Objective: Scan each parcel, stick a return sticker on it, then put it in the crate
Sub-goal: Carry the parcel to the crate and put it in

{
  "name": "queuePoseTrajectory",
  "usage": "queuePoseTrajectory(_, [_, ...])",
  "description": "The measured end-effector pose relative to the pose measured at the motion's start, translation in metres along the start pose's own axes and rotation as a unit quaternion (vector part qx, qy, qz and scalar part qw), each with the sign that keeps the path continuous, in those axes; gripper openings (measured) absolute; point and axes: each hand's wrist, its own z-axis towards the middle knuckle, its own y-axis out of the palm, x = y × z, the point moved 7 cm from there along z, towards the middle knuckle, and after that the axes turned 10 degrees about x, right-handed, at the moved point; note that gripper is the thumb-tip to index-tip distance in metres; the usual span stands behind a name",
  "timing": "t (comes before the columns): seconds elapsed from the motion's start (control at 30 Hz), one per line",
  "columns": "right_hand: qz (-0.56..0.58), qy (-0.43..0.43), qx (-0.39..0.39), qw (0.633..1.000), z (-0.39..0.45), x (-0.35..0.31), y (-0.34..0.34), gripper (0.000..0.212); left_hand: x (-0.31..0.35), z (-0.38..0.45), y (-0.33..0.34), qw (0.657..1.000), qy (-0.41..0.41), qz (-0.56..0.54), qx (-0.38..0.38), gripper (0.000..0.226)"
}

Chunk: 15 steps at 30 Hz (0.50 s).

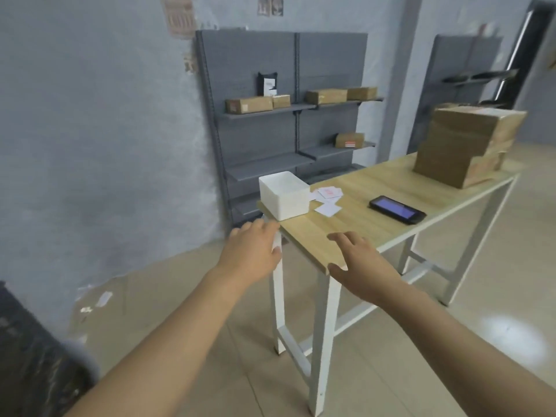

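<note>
Parcels [464, 145] sit stacked at the tabletop's [355, 233] far right end, well apart from both empty, open-fingered hands; the scanner [397, 209] lies between, nearer the right hand [361, 266] than the left hand [251, 254].

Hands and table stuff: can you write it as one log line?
left hand: open, empty | right hand: open, over table | scanner: on table | stickers: beside white box | parcels: stacked
</note>
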Motion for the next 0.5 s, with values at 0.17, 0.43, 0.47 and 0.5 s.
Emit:
queuePoseTrajectory(0.17, [0.003,0.066,0.018,0.998,0.010,0.097,-0.020,0.056,0.077,0.072,0.045,0.998,0.053,-0.019,-0.020,0.045])
queuePoseTrajectory(0.43, [-0.025,0.122,0.041,0.991,0.077,0.237,-0.049,0.054,0.171,0.206,0.120,0.992,0.101,-0.068,-0.015,0.043])
queuePoseTrajectory(0.47, [-0.027,0.126,0.043,0.991,0.088,0.253,-0.053,0.054,0.182,0.223,0.126,0.991,0.103,-0.080,-0.017,0.043])
queuePoseTrajectory(0.5, [-0.028,0.130,0.048,0.990,0.099,0.269,-0.058,0.053,0.194,0.240,0.133,0.990,0.106,-0.089,-0.017,0.044])
